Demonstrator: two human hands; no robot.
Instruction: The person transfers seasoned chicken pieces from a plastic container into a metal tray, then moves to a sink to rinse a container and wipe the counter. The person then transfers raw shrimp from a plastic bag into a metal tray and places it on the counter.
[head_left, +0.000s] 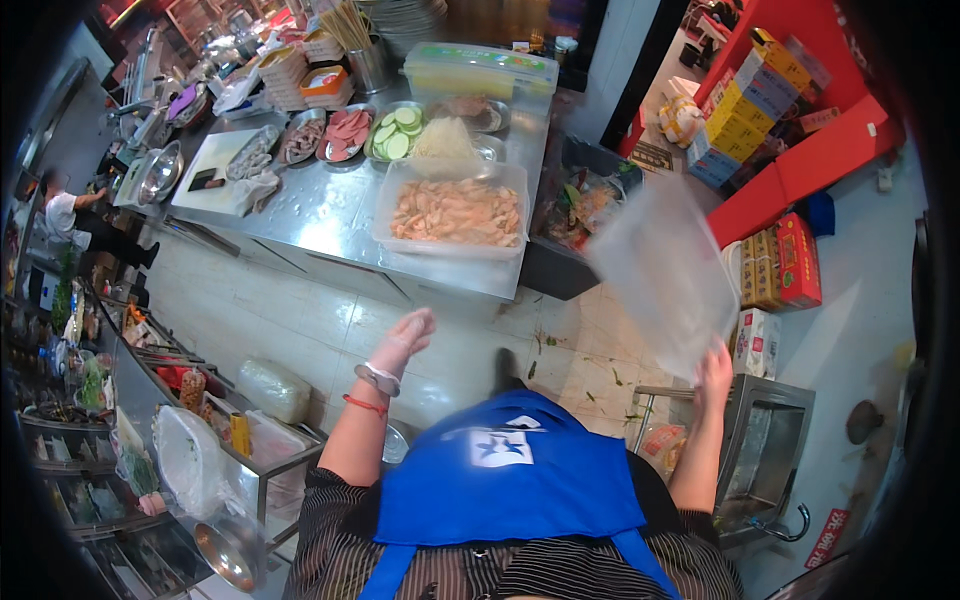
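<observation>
My right hand (715, 369) grips one corner of a translucent plastic lid (664, 274), held tilted out to the right, its far end near a black waste bin (559, 266). My left hand (409, 336), in a clear plastic glove, is in the air over the floor with no object visible in it; its fingers are blurred. Ahead, on the steel counter (315, 225), a plastic tub (450, 249) without a cover holds many pieces of raw meat. Behind it stand dishes of sliced zucchini (397, 131), sliced pink sausage (347, 135) and thin noodles (444, 141).
A cutting board (214, 176) with a dark-bladed knife lies on the counter's left. At right are a steel sink (765, 450) and stacked cartons (799, 262). A wire-framed steel rack (262, 487) stands at left. Green scraps litter the floor (585, 360). A co-worker (71, 217) stands far left.
</observation>
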